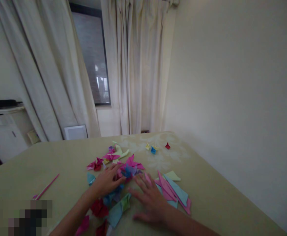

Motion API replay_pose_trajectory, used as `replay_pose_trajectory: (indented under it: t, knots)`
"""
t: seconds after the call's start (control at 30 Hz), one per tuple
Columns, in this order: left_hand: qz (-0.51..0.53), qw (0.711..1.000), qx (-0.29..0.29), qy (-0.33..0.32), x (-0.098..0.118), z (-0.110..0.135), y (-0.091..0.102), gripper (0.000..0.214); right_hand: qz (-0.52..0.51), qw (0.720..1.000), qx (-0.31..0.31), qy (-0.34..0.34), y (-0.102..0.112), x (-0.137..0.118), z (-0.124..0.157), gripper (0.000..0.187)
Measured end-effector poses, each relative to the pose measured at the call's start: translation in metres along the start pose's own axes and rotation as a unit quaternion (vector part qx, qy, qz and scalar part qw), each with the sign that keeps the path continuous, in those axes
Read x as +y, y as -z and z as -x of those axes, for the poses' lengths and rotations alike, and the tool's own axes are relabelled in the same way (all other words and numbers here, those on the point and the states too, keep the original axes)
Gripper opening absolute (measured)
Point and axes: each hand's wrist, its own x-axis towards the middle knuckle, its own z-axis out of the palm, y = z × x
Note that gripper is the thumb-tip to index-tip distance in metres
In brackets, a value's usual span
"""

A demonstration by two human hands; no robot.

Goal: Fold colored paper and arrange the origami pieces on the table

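Folded coloured papers lie in a loose heap in the middle of the table. My left hand [108, 182] rests over the heap's left side, fingers stretched and apart, touching or just above a pink folded paper [131, 162]. To the right, my right hand [150, 195] is spread open and slightly blurred, its fingertips near a blue crumpled-looking paper [128, 170]. Below and between the hands lie a red folded paper [99, 208] and a light blue folded paper [115, 213]. Pink and pale blue pointed papers [176, 188] lie just right of my right hand.
A thin pink stick-like item [47, 186] lies on the table [67, 157] at left. Small blue [153, 150] and red [167, 145] folded papers sit near the far edge. A wall [237, 98] borders the right side, curtains [143, 72] the back. The lower left corner is pixelated.
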Motion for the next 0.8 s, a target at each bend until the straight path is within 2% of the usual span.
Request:
replay_pose_trajectory:
  t: [0.07, 0.17, 0.23, 0.33, 0.4, 0.47, 0.57, 0.67, 0.8]
  knots:
    - [-0.011, 1.0, 0.0, 0.012, 0.0, 0.032, 0.004, 0.077, 0.016, 0.996, 0.024, -0.08, 0.012, 0.016, -0.023, 0.098]
    - [-0.04, 0.995, 0.018, 0.084, -0.01, 0.088, -0.004, 0.088, 0.019, 0.988, 0.03, -0.148, 0.026, 0.039, -0.059, 0.092]
    - [-0.019, 0.995, 0.017, 0.094, -0.021, 0.12, -0.022, 0.093, 0.009, 0.987, 0.032, -0.159, 0.028, 0.049, -0.082, 0.083]
    - [0.055, 0.998, -0.008, 0.027, -0.029, 0.142, -0.063, 0.103, -0.011, 0.99, 0.037, -0.139, 0.023, 0.049, -0.112, 0.065]
    - [0.059, 0.998, 0.009, 0.0, -0.022, 0.14, -0.087, 0.107, -0.03, 0.994, 0.037, -0.102, 0.018, 0.04, -0.128, 0.061]
    - [0.043, 0.998, 0.022, -0.031, -0.006, 0.13, -0.101, 0.104, -0.052, 0.996, 0.04, -0.061, 0.018, 0.029, -0.139, 0.069]
    - [0.011, 0.996, 0.012, -0.091, 0.022, 0.11, -0.098, 0.113, -0.078, 0.995, 0.059, -0.036, 0.032, 0.021, -0.139, 0.09]
    - [-0.027, 0.988, 0.022, -0.152, 0.042, 0.091, -0.086, 0.119, -0.075, 0.99, 0.088, -0.074, 0.063, 0.033, -0.111, 0.088]
    - [-0.068, 0.971, 0.087, -0.211, 0.053, 0.059, -0.087, 0.097, -0.033, 0.972, 0.098, -0.209, 0.104, 0.061, -0.038, 0.06]
